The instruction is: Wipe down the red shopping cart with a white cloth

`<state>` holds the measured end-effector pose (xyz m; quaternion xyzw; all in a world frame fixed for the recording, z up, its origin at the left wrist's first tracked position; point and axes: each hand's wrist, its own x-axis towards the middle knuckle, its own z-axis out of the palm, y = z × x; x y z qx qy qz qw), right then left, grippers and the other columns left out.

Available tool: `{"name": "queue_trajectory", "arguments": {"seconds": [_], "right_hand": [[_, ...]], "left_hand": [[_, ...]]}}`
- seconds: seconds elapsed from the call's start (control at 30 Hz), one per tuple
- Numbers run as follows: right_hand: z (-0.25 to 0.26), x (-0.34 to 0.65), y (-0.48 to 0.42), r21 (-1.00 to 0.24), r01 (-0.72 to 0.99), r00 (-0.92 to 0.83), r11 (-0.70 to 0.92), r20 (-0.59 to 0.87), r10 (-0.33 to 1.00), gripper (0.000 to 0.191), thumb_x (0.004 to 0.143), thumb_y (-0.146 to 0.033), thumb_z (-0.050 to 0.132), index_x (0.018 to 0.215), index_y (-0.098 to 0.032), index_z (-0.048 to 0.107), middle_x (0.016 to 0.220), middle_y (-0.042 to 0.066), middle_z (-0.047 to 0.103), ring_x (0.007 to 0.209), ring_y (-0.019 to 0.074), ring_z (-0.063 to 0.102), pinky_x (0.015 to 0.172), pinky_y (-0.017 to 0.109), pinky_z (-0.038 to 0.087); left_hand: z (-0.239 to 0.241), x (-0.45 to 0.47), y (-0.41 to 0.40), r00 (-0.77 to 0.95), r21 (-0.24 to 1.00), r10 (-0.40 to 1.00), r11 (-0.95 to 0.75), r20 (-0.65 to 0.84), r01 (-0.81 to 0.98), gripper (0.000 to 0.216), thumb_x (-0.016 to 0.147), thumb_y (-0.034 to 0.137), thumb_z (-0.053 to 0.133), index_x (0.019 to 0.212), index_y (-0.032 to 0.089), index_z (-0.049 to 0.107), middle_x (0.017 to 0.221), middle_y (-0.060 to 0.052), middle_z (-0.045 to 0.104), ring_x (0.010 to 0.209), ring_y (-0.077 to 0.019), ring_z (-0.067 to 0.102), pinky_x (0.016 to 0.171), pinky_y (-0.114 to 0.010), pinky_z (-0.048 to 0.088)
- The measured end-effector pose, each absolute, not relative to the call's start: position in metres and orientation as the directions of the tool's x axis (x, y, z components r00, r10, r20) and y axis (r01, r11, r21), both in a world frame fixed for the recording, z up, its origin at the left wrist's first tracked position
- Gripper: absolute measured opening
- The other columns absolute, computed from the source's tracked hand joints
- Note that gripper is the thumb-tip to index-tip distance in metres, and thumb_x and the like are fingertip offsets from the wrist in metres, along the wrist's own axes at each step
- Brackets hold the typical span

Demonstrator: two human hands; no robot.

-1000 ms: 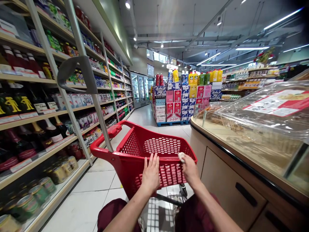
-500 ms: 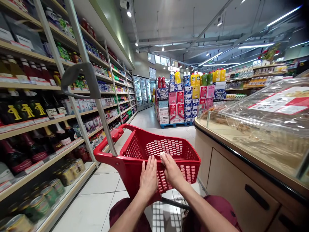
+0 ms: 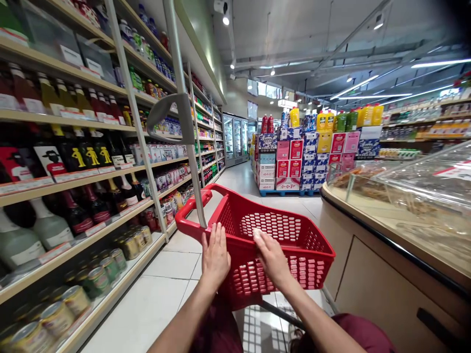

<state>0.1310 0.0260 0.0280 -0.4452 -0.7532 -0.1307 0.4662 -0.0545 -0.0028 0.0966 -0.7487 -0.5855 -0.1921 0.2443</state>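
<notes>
A red plastic shopping cart [image 3: 243, 279] with a perforated basket stands right in front of me. My left hand [image 3: 215, 252] lies flat on its near side, just below the rim, with fingers stretched out. At the near rim, further right, is my right hand [image 3: 271, 257], its fingers bent over a small white crumpled tissue [image 3: 255, 232]. Most of the tissue is hidden under the fingers. A metal pole with a grey loop handle [image 3: 171, 120] rises from the cart's left end. The visible part of the basket holds nothing.
Shelves of bottles and cans [image 3: 91, 171] run along the left. A display counter [image 3: 386, 245] with clear covers stands close on the right. Ahead, stacked drink cartons [image 3: 290, 159] sit on a blue pallet, and glass-door fridges [image 3: 235, 139] stand beyond.
The view has turned left, so the cart and shelves appear further right. My left hand has slid along the cart's side towards the pole. My right hand stays at the rim with the tissue.
</notes>
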Motion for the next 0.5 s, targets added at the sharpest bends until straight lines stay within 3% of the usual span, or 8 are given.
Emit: {"name": "queue_trajectory", "arguments": {"seconds": [0.17, 0.33, 0.43, 0.5], "right_hand": [[0.024, 0.149, 0.024, -0.344, 0.746, -0.049, 0.57, 0.826, 0.562, 0.055, 0.08, -0.003, 0.03, 0.129, -0.026, 0.043, 0.128, 0.006, 0.048, 0.121, 0.0175, 0.041, 0.1, 0.042, 0.038], [0.076, 0.034, 0.031, -0.458, 0.575, -0.066, 0.678, 0.8, 0.596, 0.049, 0.081, -0.005, 0.035, 0.126, -0.021, 0.046, 0.125, 0.007, 0.051, 0.119, 0.0165, 0.042, 0.101, 0.036, 0.038], [0.099, -0.004, 0.036, -0.371, 0.563, -0.18, 0.738, 0.817, 0.548, 0.058, 0.076, -0.011, 0.049, 0.133, -0.017, 0.036, 0.134, 0.012, 0.04, 0.125, 0.0229, 0.034, 0.102, 0.043, 0.035], [0.097, 0.005, 0.039, -0.297, 0.592, -0.247, 0.749, 0.818, 0.52, 0.06, 0.077, -0.008, 0.047, 0.134, -0.018, 0.033, 0.136, 0.012, 0.039, 0.124, 0.0231, 0.035, 0.101, 0.044, 0.036]], "left_hand": [[0.102, -0.081, -0.007, 0.298, -0.148, 0.759, -0.261, 0.579, 0.954, 0.061, 0.074, 0.016, 0.038, 0.135, 0.01, 0.03, 0.144, -0.008, 0.025, 0.135, -0.0191, 0.013, 0.11, -0.044, -0.002], [0.102, -0.097, -0.005, 0.26, -0.151, 0.668, -0.217, 0.697, 0.964, 0.062, 0.077, 0.008, 0.032, 0.138, 0.011, 0.02, 0.142, -0.011, 0.028, 0.134, -0.0185, 0.015, 0.11, -0.045, 0.001], [0.101, -0.107, -0.005, 0.216, -0.135, 0.642, -0.173, 0.736, 0.976, 0.065, 0.079, 0.008, 0.032, 0.14, 0.01, 0.01, 0.142, -0.014, 0.028, 0.134, -0.0204, 0.014, 0.109, -0.047, 0.006], [0.098, -0.112, -0.006, 0.216, -0.14, 0.653, -0.168, 0.726, 0.976, 0.07, 0.077, 0.007, 0.034, 0.14, 0.01, 0.005, 0.142, -0.015, 0.026, 0.134, -0.0213, 0.014, 0.109, -0.047, 0.007]]}}
